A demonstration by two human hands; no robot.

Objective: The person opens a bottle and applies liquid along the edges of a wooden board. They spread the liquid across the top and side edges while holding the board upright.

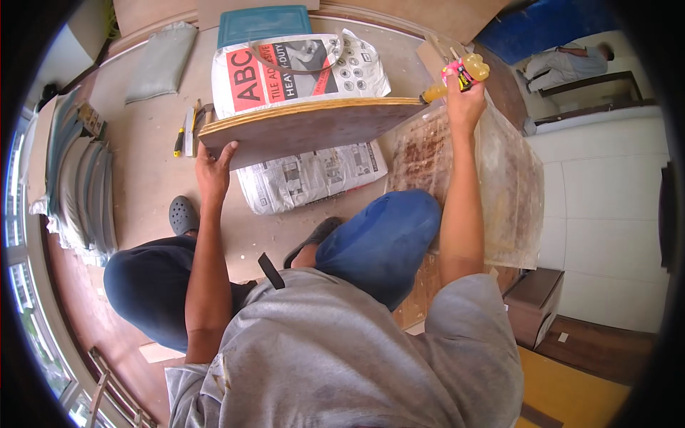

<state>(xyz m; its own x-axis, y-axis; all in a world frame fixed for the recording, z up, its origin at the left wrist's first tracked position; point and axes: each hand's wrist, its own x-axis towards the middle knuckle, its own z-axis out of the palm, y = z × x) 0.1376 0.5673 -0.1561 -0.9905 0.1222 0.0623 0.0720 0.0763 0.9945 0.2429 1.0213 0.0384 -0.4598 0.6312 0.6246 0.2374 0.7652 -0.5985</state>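
Observation:
A dark board (307, 135) with a pale layered edge stands on its long side between two bags. My left hand (214, 165) grips its left end, thumb on the near face. In my right hand (464, 96) is a clear bottle (474, 69) of yellowish glue with a pink label, tilted so its nozzle touches or nearly touches the board's right end. Behind the board lies a white tile adhesive bag (300, 71) with a dark curved strip on it. Another white bag (314, 175) lies in front, partly under the board.
A yellow-handled screwdriver (178, 143) and a long tool (190, 132) lie left of the board. Stacked bags (82, 185) stand at the left, a teal case (264, 25) at the back. A stained sheet (499, 185) covers the right floor. A person (571, 64) is at the far right.

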